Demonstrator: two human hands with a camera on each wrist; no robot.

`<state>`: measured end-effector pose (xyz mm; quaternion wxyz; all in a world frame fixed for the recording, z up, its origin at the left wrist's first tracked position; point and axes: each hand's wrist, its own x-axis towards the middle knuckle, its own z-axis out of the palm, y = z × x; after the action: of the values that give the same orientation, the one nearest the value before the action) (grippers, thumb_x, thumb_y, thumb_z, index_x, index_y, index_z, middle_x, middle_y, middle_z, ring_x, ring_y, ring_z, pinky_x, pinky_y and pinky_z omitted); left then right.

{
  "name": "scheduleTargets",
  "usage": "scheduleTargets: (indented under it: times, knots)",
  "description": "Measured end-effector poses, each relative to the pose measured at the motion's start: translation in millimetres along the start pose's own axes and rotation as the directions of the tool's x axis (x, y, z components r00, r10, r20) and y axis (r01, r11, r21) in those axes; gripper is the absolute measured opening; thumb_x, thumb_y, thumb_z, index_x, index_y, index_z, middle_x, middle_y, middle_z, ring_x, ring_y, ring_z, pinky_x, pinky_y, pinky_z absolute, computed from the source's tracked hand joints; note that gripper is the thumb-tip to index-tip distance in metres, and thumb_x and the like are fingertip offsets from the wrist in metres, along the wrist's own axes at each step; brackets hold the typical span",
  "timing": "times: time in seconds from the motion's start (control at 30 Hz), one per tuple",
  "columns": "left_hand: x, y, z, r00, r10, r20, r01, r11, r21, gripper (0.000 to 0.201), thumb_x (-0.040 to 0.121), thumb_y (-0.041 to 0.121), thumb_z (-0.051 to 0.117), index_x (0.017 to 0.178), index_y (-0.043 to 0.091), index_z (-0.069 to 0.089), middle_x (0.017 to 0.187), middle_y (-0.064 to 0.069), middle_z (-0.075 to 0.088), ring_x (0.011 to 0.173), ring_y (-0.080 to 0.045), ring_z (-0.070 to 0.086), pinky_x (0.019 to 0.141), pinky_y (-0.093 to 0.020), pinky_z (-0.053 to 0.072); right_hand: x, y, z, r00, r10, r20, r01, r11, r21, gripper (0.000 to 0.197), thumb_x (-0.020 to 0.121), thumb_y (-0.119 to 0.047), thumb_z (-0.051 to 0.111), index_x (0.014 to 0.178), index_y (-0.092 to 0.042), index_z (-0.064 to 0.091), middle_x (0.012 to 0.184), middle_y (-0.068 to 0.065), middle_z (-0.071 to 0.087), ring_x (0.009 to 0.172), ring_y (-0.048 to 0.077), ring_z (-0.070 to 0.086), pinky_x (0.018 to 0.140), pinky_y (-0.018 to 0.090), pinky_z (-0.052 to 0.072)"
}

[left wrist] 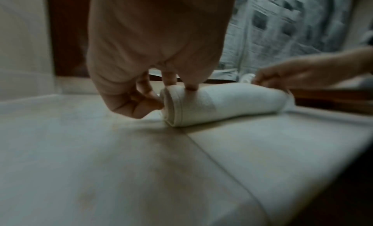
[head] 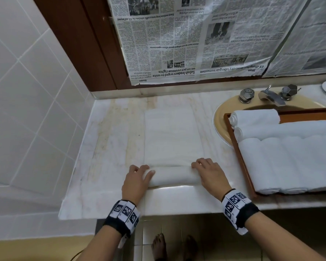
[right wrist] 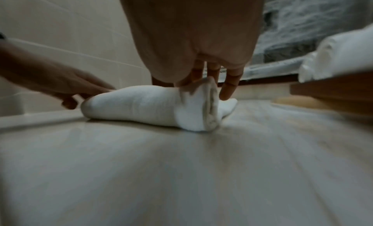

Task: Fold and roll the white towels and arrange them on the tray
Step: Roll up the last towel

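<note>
On the marble counter, left of the wooden tray, a white towel lies partly rolled at its near end. The left hand and right hand each curl over one end of the roll (fingers on top). Rolled towels fill the tray.

Bare forearms, no sleeves. Black wristband with white blocks bearing black square marker patterns on left wrist; same kind of band on right wrist. Bare feet.

Head: overhead. 2 wrist views: low, close, sharing towel roll.
</note>
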<state>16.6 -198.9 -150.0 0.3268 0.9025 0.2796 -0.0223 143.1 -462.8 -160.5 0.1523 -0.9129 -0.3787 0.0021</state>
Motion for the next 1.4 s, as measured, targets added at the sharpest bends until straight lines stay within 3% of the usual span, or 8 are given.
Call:
scheduleTargets:
  times: [0.13,0.3,0.47,0.63,0.9,1.0,1.13,1.4]
  knots:
    - [-13.6,5.8,9.5,0.980,0.184,-0.075,-0.175,0.978,0.118,0.042,0.095,0.054,0.054,0.132,0.033,0.054,0.135,0.006,0.036,0.118,-0.024,0.043,0.081,-0.037,0.053,-7.3,-5.9,-4.2,0.995,-0.024,0.094,0.023,1.000,0.019,0.050,0.077,-0.048,0.068,0.112,-0.014,0.059,0.113,0.002,0.059,0.100,0.023,0.057,0.073,0.034,0.054]
    - [-19.3,3.1,18.5,0.958,0.287,0.021,-0.278,0.902,0.331,0.062,0.079,0.058,0.066,0.134,0.035,0.050,0.136,0.008,0.044,0.119,-0.029,0.044,0.081,-0.041,0.051,-7.2,-4.3,-2.7,0.985,0.030,0.170,-0.049,0.993,0.108,0.048,0.073,-0.030,0.072,0.115,-0.010,0.061,0.121,0.006,0.051,0.111,0.027,0.051,0.085,0.035,0.048]
    - [-2.6,5.1,-10.2,0.973,0.149,0.175,-0.164,0.983,0.078,0.066,0.066,0.073,0.060,0.123,0.041,0.060,0.120,0.020,0.058,0.109,-0.010,0.051,0.096,-0.038,0.045,-4.0,6.3,-18.9,0.951,0.069,0.301,-0.168,0.934,0.316,0.052,0.081,-0.048,0.061,0.121,-0.015,0.064,0.112,-0.004,0.047,0.104,0.013,0.043,0.089,0.024,0.035]
    - [-2.8,-1.2,-21.0,0.968,0.076,0.241,-0.023,0.976,-0.216,0.033,0.084,0.053,0.072,0.112,0.040,0.061,0.103,0.017,0.065,0.092,0.008,0.058,0.069,-0.006,0.043,-7.3,10.8,-22.8,0.950,0.159,0.269,-0.257,0.886,0.386,0.041,0.095,-0.045,0.059,0.127,-0.020,0.057,0.117,-0.010,0.056,0.109,0.012,0.049,0.093,0.024,0.035]
    - [11.8,6.9,-3.2,0.984,-0.155,0.087,0.167,0.973,-0.159,0.061,0.079,0.077,0.058,0.104,0.023,0.067,0.085,0.002,0.067,0.085,-0.013,0.060,0.071,-0.026,0.043,-2.9,-2.9,-14.0,0.990,0.140,0.013,-0.141,0.976,0.166,0.021,0.102,-0.032,0.045,0.120,-0.024,0.053,0.128,-0.005,0.044,0.103,0.020,0.054,0.067,0.031,0.050]
    - [11.5,7.0,1.9,0.979,-0.197,0.048,0.202,0.968,-0.149,0.070,0.077,0.079,0.058,0.112,0.020,0.063,0.099,-0.001,0.065,0.100,-0.021,0.062,0.085,-0.034,0.049,-8.2,-0.3,-12.1,0.999,0.005,0.041,-0.008,0.997,0.074,0.046,0.088,-0.045,0.062,0.123,-0.016,0.055,0.124,0.001,0.053,0.109,0.023,0.052,0.071,0.031,0.052]
    - [-3.2,12.4,4.0,0.979,0.096,-0.177,-0.073,0.988,0.134,0.058,0.086,0.069,0.057,0.127,0.028,0.055,0.132,0.002,0.048,0.115,-0.023,0.049,0.087,-0.041,0.051,-8.2,1.4,-6.3,0.989,-0.021,0.145,0.021,1.000,0.000,0.064,0.072,-0.040,0.072,0.127,-0.015,0.051,0.122,0.003,0.053,0.109,0.027,0.053,0.075,0.039,0.056]
    - [-8.2,1.5,17.8,0.924,0.341,0.173,-0.378,0.882,0.280,0.070,0.078,0.076,0.053,0.139,0.043,0.045,0.135,0.015,0.047,0.122,-0.015,0.046,0.097,-0.037,0.038,20.3,8.7,-28.9,0.830,0.078,0.552,-0.218,0.957,0.193,0.057,0.090,-0.043,0.059,0.141,-0.019,0.047,0.129,0.003,0.048,0.126,0.020,0.034,0.106,0.034,0.033]
